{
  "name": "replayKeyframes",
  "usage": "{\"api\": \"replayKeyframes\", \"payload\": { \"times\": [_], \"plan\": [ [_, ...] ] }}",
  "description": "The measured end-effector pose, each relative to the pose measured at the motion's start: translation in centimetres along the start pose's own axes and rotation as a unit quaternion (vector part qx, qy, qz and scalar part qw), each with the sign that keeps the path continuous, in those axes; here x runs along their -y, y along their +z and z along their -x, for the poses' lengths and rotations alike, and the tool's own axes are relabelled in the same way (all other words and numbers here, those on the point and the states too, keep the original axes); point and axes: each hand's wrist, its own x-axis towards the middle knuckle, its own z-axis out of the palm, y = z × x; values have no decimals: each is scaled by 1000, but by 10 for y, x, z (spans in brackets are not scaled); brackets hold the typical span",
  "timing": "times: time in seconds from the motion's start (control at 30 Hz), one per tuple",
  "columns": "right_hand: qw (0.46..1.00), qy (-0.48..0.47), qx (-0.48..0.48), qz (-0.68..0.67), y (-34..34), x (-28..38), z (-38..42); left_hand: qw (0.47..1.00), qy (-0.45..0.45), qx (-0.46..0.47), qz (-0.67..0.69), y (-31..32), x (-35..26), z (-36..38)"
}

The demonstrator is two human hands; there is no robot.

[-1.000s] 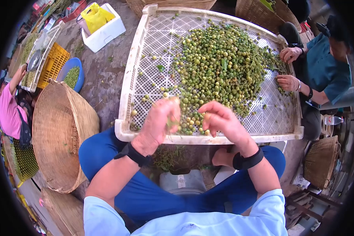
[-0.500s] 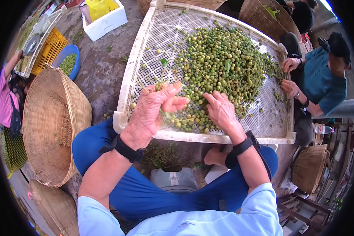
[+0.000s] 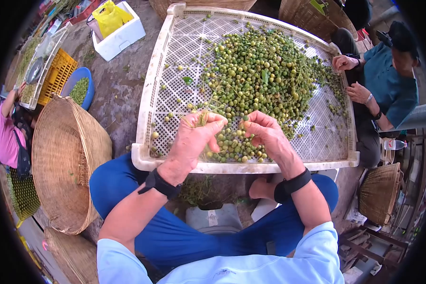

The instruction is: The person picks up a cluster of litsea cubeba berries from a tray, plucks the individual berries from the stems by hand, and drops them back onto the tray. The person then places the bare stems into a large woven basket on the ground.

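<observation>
A large white perforated plastic tray (image 3: 146, 99) lies in front of me, heaped with small green round fruits (image 3: 260, 66) on thin stems. My left hand (image 3: 194, 139) is closed around a bunch of bare stems (image 3: 197, 118) over the tray's near edge. My right hand (image 3: 266, 135) is close beside it, fingers pinched on a small green fruit (image 3: 245, 118) above a low pile of loose fruits (image 3: 236, 146). Both wrists wear black bands.
A person in a teal shirt (image 3: 388, 80) works at the tray's right side. Woven baskets stand at left (image 3: 66, 161) and right (image 3: 381, 191). A blue bowl (image 3: 80, 87), yellow crate (image 3: 57, 75) and white foam box (image 3: 120, 33) sit beyond. Another person in pink (image 3: 7, 137) sits far left.
My left hand has drawn back toward the near edge with the stems in it. My right hand has lifted off the pile and curled its fingers toward the left hand.
</observation>
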Motion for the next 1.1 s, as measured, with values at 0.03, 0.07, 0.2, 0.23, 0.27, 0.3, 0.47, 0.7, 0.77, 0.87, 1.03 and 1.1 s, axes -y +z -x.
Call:
{"api": "replayKeyframes", "payload": {
  "times": [0.03,0.07,0.2,0.23,0.27,0.3,0.47,0.7,0.77,0.87,1.03,1.1],
  "plan": [
    [992,13,30,-119,1,-2,0,1000,-1,-8,-22,4,4,-1],
    [970,26,60,-236,2,-3,1,999,-1,-16,-44,7,7,-2],
    [944,16,55,-324,14,3,11,999,-1,-6,-47,15,13,-4],
    [944,10,60,-325,14,1,12,998,-5,-11,-57,16,13,-3],
    [943,7,63,-326,16,1,13,998,-3,-12,-60,18,12,-3],
    [950,10,72,-303,16,1,14,999,9,-5,-45,21,11,-4],
    [932,-26,75,-353,20,0,19,996,22,-13,-83,26,15,-2],
    [956,-57,47,-284,24,-7,21,996,11,28,-86,31,20,2],
    [968,-66,22,-241,27,-4,23,996,11,18,-92,31,22,3],
    [978,-28,11,-205,31,8,31,988,17,6,-153,25,29,2],
    [983,-40,55,-172,32,4,32,988,26,20,-152,31,23,7],
    [966,-21,77,-244,35,1,34,991,24,19,-134,30,25,9]
  ]
}}
